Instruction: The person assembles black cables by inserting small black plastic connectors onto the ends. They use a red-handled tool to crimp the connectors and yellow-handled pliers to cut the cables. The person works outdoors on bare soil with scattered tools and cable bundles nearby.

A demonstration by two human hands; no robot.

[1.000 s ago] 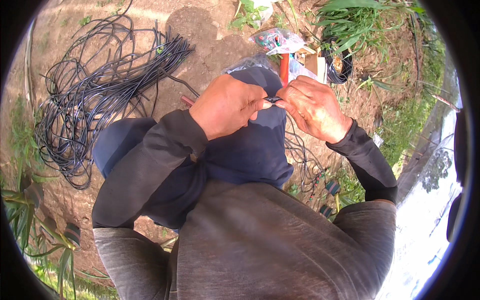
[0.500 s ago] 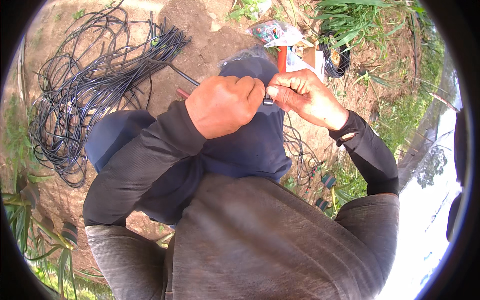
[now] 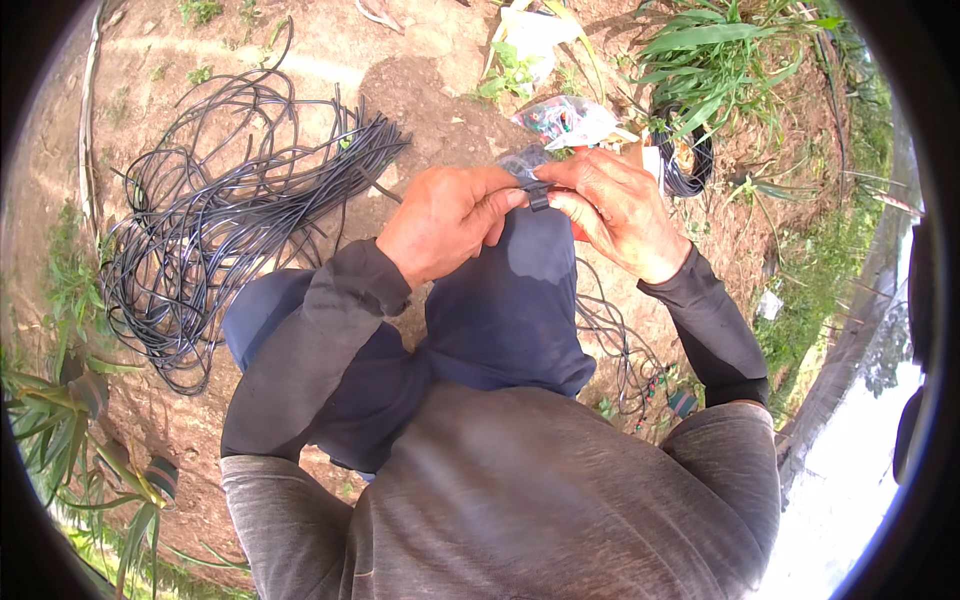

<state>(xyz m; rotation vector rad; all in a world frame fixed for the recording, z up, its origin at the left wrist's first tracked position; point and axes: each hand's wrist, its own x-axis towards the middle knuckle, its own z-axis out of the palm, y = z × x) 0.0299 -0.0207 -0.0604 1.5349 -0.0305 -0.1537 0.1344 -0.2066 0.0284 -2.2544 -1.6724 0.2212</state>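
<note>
Over my knee, both hands meet at a small black piece [image 3: 538, 197], short and strip-like, whose exact kind I cannot make out. My left hand [image 3: 445, 220] pinches its near left side between thumb and forefinger. From the other side, the thumb and fingers of my right hand [image 3: 622, 212] close on the same piece. A thin black tube [image 3: 378, 186] runs from the bundle towards my left hand; whether it joins the piece is hidden. To the left lies a large loose bundle of thin black tubing [image 3: 215, 235] on the soil.
Beyond my hands lies a clear plastic bag [image 3: 568, 121] of small coloured parts. A black coil [image 3: 688, 165] rests beside grass [image 3: 710, 60]. Tangled thin lines [image 3: 625, 345] lie right of my leg. Spiky-leaved plants [image 3: 65, 420] stand at the left edge.
My left hand has turned from a closed fist to a thumb-and-finger pinch. More of the black piece shows between my hands. The whole view has shifted slightly.
</note>
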